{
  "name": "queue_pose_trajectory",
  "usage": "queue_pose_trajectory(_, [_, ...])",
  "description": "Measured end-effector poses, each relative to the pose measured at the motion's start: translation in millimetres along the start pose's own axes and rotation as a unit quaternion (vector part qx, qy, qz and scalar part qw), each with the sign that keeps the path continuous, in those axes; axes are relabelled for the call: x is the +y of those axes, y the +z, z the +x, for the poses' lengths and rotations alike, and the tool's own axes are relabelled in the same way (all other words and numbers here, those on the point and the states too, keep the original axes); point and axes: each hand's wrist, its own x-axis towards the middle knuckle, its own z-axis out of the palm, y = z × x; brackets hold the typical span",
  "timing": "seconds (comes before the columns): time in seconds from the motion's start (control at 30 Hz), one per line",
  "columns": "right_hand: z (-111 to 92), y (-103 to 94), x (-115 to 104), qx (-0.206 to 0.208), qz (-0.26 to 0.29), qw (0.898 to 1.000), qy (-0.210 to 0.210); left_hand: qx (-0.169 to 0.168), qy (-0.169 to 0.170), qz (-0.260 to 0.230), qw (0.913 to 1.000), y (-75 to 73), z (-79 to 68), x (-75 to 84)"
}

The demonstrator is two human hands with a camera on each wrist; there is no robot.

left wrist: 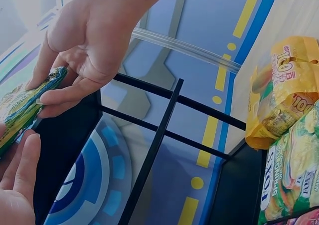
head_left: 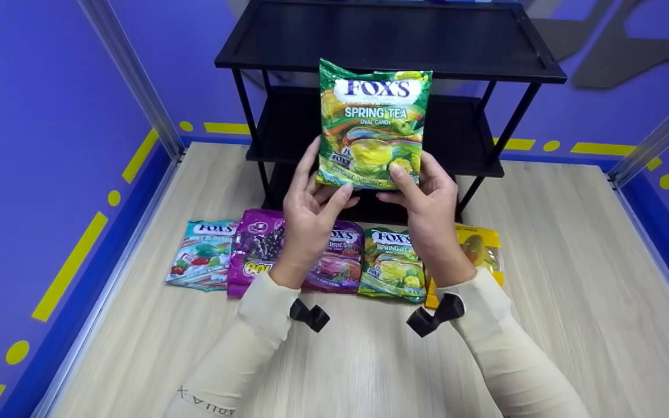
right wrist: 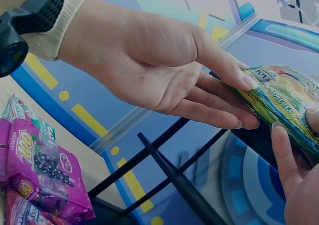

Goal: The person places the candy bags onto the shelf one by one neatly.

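Note:
A green bag of Fox's Spring Tea oval candy [head_left: 376,125] is held up in front of the black shelf, its printed front facing the head camera. My left hand [head_left: 310,215] grips the lower left of the bag, thumb at the bottom edge and fingers behind. On the other side, my right hand [head_left: 434,217] pinches the lower right corner, its thumb over the front. The left wrist view shows the same bag [left wrist: 22,103] nearly edge-on between both hands. Below the hands, a second Spring Tea bag [head_left: 392,270] lies on the wooden surface.
A black tiered shelf [head_left: 387,35] stands behind the bag. Along its front lie a teal Fox's bag [head_left: 201,255], a large purple bag [head_left: 253,244], a purple Fox's berries bag [head_left: 337,261] and a yellow bag [head_left: 488,239]. Blue panels [head_left: 50,145] enclose the area.

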Motion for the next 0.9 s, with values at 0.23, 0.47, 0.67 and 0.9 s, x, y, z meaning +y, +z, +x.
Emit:
queue_pose_trajectory(0.23, [8,5.3,-4,0.002,0.004,1.0,0.005,0.0,0.002,0.007,1.0,-1.5,7.7,2.7])
queue_pose_trajectory(0.47, [17,11.6,-7,0.006,-0.007,1.0,0.012,0.011,-0.004,0.008,0.9999,-3.5,15.3,5.3])
queue_pose_trajectory(0.67, [25,15.0,-9,-0.001,-0.017,1.0,0.015,0.025,-0.005,0.008,0.9996,-5.3,22.0,5.7])
queue_pose_trajectory(0.9, [32,18.8,-10,-0.003,-0.028,0.999,0.018,0.039,-0.007,0.002,0.9992,-5.5,27.8,5.9])
